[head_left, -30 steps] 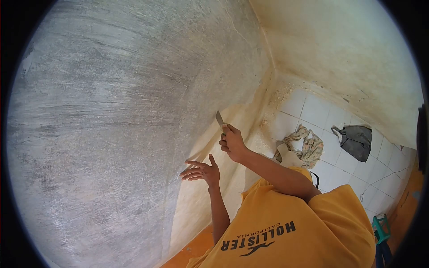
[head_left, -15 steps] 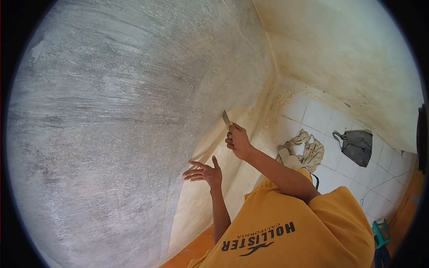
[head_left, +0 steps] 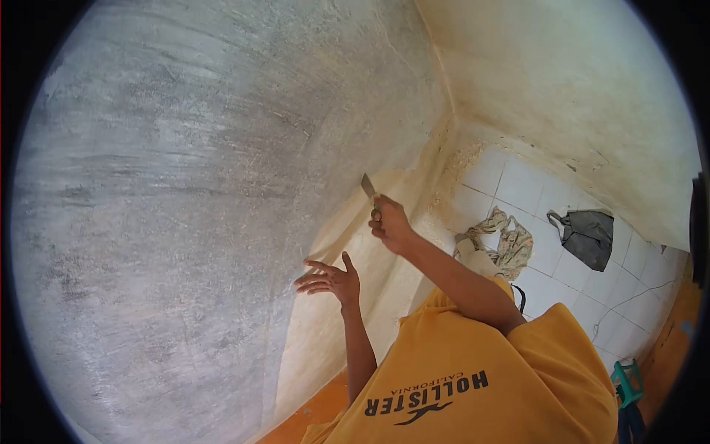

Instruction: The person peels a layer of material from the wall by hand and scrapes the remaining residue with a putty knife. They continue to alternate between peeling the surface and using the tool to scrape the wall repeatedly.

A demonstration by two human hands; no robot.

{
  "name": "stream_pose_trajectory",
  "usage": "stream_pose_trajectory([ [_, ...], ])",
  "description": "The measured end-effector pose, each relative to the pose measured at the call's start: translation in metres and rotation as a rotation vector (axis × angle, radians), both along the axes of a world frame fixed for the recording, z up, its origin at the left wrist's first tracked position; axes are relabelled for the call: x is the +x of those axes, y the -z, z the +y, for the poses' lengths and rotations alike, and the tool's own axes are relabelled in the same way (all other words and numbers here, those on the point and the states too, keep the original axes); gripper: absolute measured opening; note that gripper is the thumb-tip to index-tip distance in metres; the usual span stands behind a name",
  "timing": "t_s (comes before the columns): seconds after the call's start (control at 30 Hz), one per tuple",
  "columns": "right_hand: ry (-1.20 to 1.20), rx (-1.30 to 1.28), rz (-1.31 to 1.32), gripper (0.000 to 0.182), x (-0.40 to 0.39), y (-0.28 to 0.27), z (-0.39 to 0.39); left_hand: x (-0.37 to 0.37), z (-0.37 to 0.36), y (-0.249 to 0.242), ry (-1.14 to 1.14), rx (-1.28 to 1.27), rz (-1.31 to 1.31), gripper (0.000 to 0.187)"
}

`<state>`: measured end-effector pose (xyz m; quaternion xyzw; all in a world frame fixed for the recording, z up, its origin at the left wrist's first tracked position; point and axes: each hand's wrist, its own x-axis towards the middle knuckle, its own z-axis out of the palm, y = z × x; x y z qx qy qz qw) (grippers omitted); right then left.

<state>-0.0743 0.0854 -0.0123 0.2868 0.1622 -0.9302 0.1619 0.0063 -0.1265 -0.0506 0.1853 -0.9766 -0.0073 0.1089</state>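
Observation:
My right hand (head_left: pixel 390 224) is closed round the handle of a putty knife (head_left: pixel 368 186), its metal blade pointing up and left at the wall. The blade tip overlaps the lower border of the grey coating (head_left: pixel 200 192), just above a bare cream strip (head_left: pixel 325 325) of wall. Lower and to the left, my left hand (head_left: pixel 330 283) has its fingers spread and thumb raised. Its fingertips are right at the line where grey meets cream, and nothing is in it.
A cream side wall (head_left: pixel 562 89) meets the grey one at a corner with flaking paint. On the white tile floor (head_left: pixel 521 185) lie a crumpled patterned cloth (head_left: pixel 512 248) and a dark grey bag (head_left: pixel 589 238). A green plastic stool (head_left: pixel 627 381) stands at the lower right.
The whole view has shifted slightly. Both hands and the putty knife appear a little further up and left, with the same grip and the left fingers still spread.

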Motion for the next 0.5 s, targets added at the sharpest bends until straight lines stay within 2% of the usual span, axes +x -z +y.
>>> stream_pose_trajectory([
  [0.07, 0.019, 0.006, 0.028, 0.014, 0.004, -0.009, -0.010, -0.002, -0.002, 0.001, -0.010, -0.020, -0.010, 0.119],
  [0.17, 0.056, 0.020, 0.003, 0.014, -0.007, 0.013, -0.005, -0.002, -0.002, 0.002, -0.016, -0.027, -0.017, 0.121],
  [0.27, 0.021, -0.010, 0.015, 0.013, 0.000, -0.004, -0.006, -0.002, -0.005, 0.005, -0.019, -0.051, -0.015, 0.121],
  [0.37, 0.067, 0.103, -0.081, 0.012, -0.012, 0.008, -0.008, -0.001, -0.004, 0.004, -0.028, -0.049, -0.026, 0.120],
  [0.5, 0.027, 0.005, -0.024, 0.011, -0.010, 0.012, 0.004, 0.002, -0.008, 0.013, -0.011, -0.109, -0.003, 0.120],
])
